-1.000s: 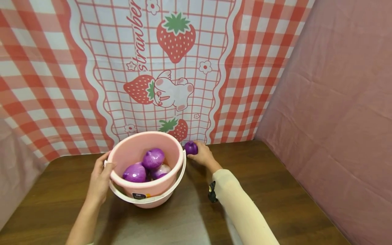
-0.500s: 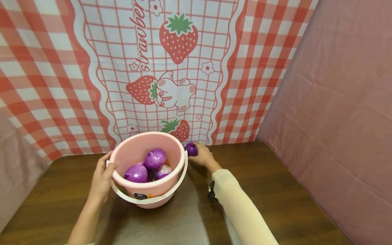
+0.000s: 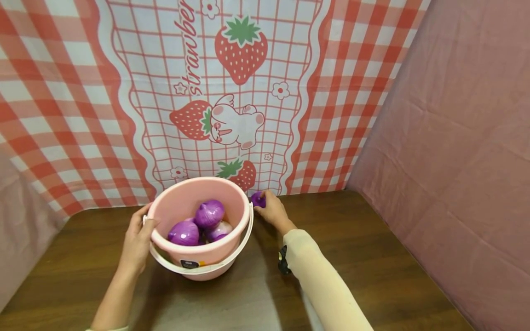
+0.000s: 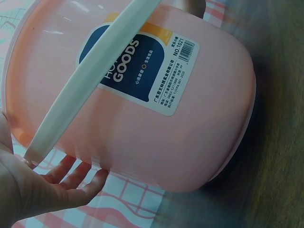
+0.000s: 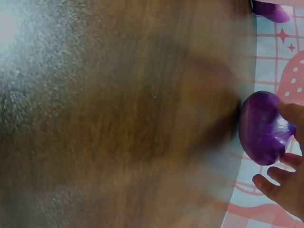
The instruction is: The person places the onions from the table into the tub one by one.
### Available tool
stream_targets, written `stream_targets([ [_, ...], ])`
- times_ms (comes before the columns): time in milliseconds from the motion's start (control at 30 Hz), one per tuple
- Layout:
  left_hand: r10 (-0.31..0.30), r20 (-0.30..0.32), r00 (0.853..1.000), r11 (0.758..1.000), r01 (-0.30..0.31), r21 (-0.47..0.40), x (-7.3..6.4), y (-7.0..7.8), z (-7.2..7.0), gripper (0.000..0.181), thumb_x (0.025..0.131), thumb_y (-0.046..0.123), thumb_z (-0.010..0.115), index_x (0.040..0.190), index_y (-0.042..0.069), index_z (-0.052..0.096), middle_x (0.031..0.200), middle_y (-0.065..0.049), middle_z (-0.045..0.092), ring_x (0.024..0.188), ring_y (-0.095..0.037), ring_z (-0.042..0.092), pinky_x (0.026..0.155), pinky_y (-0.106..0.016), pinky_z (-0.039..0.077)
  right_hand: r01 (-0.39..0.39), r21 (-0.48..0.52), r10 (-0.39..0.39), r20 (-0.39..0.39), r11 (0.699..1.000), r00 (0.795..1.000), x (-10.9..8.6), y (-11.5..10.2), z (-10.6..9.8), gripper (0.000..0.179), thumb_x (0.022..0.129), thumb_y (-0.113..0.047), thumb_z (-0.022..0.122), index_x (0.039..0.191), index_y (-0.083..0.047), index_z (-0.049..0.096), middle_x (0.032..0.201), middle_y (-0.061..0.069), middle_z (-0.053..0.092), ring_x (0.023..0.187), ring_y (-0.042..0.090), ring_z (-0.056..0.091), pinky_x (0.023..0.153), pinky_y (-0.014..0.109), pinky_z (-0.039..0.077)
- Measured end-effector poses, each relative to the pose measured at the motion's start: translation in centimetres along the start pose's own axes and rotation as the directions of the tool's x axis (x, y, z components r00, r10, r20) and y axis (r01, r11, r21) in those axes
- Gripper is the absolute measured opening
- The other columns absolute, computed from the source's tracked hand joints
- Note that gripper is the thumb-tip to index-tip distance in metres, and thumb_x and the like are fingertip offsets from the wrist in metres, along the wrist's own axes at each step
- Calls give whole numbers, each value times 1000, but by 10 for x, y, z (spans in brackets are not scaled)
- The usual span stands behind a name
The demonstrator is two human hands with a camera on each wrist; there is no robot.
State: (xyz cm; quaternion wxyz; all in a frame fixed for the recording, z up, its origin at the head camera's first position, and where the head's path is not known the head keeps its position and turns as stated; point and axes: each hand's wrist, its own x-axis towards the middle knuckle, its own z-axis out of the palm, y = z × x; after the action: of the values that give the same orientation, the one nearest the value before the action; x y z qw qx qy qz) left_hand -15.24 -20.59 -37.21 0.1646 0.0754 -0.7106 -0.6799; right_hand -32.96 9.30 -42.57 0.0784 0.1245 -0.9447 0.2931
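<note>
A pink bucket [image 3: 175, 202] stands at an angle on the table, its white handle [image 4: 83, 90] hanging down the front. Inside lie several onions, among them a purple one [image 3: 210, 214] and a paler one mostly hidden below it. My left hand [image 3: 136, 241] grips the bucket's left rim, thumb over the edge and fingers on the outer wall. Just right of the bucket, my right hand [image 3: 273, 212] holds a purple onion [image 5: 263, 130] between thumb and fingers, low at the table's back edge. In the head view, fingers cover part of this onion.
A red checked strawberry cloth [image 3: 331, 115] hangs behind the wooden table [image 3: 360, 257]. Pink fabric [image 3: 447, 138] closes off the right side. Another purple object [image 5: 273, 10], partly cut off, shows at the right wrist view's top corner.
My right hand has turned slightly over the onion, and its fingers now cover more of it. The left hand and the bucket keep their places; the head view shifted a little early on.
</note>
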Motion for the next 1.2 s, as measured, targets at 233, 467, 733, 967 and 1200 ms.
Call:
stream_targets([
  [233,-6,-1,1000,1000,6,16,0,-1,-1,49,94,15,46,141,6,35,97,22,54,91,7,54,79,-7,47,-5,41,7,-52,999,999,-1,-1,5,37,79,-17,73,109,-4,55,110,16,61,106,34,58,91,47,48],
  [467,11,4,1000,1000,-11,-17,0,1,0,48,95,15,45,140,4,34,99,22,54,92,7,54,79,-7,47,7,25,-6,-29,1000,1000,-4,4,7,49,83,-19,68,128,-5,54,129,23,51,119,38,50,101,49,43],
  [733,-9,4,1000,1000,9,14,-1,1,-1,49,95,16,45,142,5,34,104,19,50,92,10,52,79,-6,46,19,72,-16,-47,997,999,-10,10,11,62,75,-14,76,130,-4,50,129,26,48,118,42,49,100,53,42],
  [967,-38,2,999,999,38,26,-1,0,-1,49,95,16,45,142,8,34,108,14,48,92,8,52,78,-6,46,-6,101,13,-70,995,997,-13,14,12,62,74,-13,77,129,-5,50,127,27,48,116,42,51,101,52,42],
  [1200,-21,9,1000,1000,21,-11,0,0,0,49,95,15,44,142,5,32,118,5,45,94,8,51,79,-5,45,-26,150,43,-110,988,993,-14,21,8,64,73,-16,78,129,-2,50,123,28,50,115,41,51,101,51,42],
])
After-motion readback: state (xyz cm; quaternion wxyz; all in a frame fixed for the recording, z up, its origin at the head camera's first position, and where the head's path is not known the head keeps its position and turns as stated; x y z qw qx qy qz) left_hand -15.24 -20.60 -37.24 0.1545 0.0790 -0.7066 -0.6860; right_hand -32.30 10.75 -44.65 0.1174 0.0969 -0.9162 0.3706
